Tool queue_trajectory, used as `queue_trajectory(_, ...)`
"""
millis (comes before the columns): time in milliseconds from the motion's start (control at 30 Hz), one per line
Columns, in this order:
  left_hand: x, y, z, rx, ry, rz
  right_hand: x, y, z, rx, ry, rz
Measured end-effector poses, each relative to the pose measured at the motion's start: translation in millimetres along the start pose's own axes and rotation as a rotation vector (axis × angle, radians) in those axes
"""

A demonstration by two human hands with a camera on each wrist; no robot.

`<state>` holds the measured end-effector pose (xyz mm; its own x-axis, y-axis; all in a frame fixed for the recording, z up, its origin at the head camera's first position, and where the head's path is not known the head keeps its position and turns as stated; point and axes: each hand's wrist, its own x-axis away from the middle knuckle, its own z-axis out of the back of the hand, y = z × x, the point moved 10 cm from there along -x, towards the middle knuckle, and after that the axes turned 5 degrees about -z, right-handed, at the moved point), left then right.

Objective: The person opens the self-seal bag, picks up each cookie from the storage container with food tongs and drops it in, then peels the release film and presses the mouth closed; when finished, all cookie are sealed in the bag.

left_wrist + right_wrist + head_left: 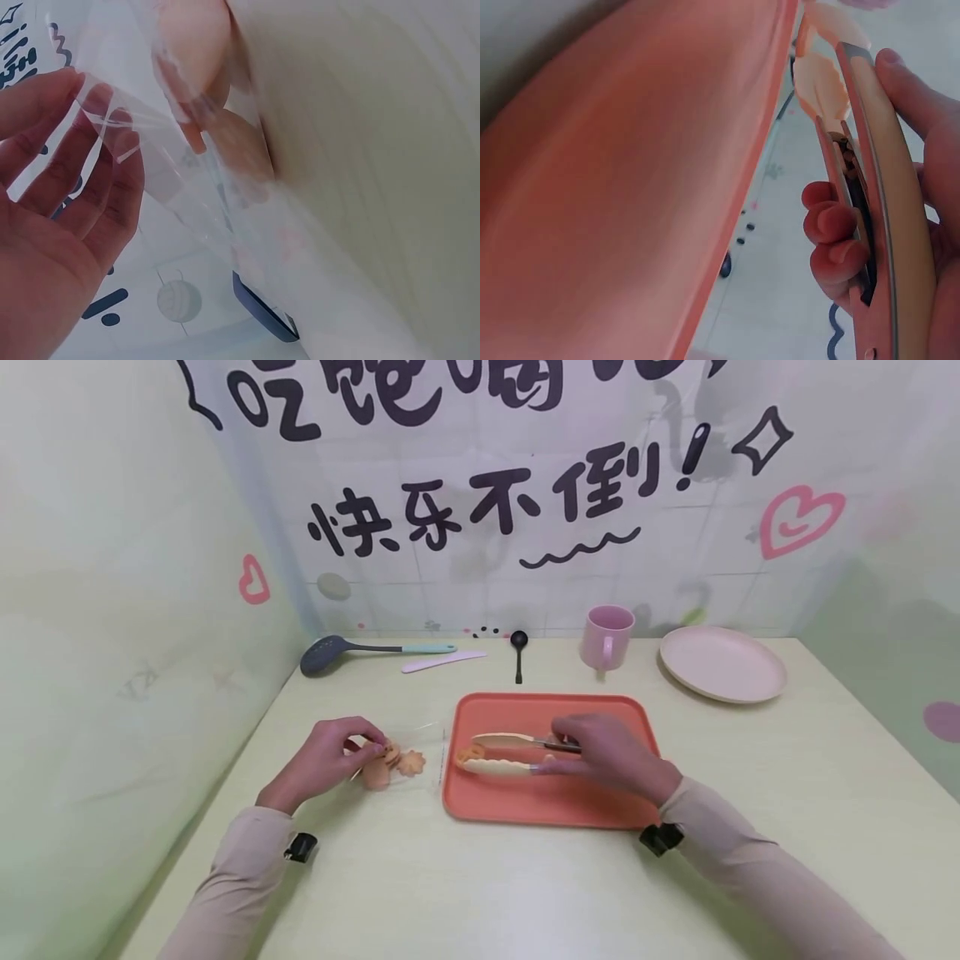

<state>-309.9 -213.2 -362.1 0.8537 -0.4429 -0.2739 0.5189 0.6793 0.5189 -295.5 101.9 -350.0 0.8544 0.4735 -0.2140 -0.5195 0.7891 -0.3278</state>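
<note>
On the left, my left hand (333, 756) pinches the edge of a clear plastic bag (172, 187), with the thumb and fingers close together. Inside the bag lie several cookies (411, 763), one of them flower-shaped. My right hand (607, 752) grips a pair of tongs (498, 767) over the orange tray (555, 806). The tongs have pale cream heads and point left, their two arms apart. An orange-brown cookie (470, 753) sits by the tongs' tips at the tray's left side; whether the tips touch it I cannot tell. The right wrist view shows fingers wrapped round the tongs' handles (896, 202).
Along the back of the table lie a slotted spoon (322, 656) with a light blue handle, a lilac knife (444, 662) and a small black spoon (518, 653). A pink mug (608, 635) and a pink plate (723, 664) stand at the back right. Printed cloth walls enclose the table.
</note>
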Motion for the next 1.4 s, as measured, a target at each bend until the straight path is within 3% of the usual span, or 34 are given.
queue_trajectory(233, -0.6, 0.6, -0.1, 0.007, -0.015, 0.004, -24.8, -26.8, -20.5, 0.027, -0.054, -0.008)
queue_trajectory(467, -0.2, 2.6, 0.5, 0.011, -0.015, 0.008, -38.6, -46.1, -35.5, -0.029, -0.075, 0.001)
queue_trajectory(1000, -2.8, 1.3, -0.3, 0.044, -0.004, 0.022, -54.9, -52.1, -46.1, -0.214, -0.074, -0.038)
queue_trajectory(1400, -3.2, 2.6, -0.2, 0.037, -0.008, 0.020, -63.9, -58.9, -57.4, -0.173, -0.091, -0.033)
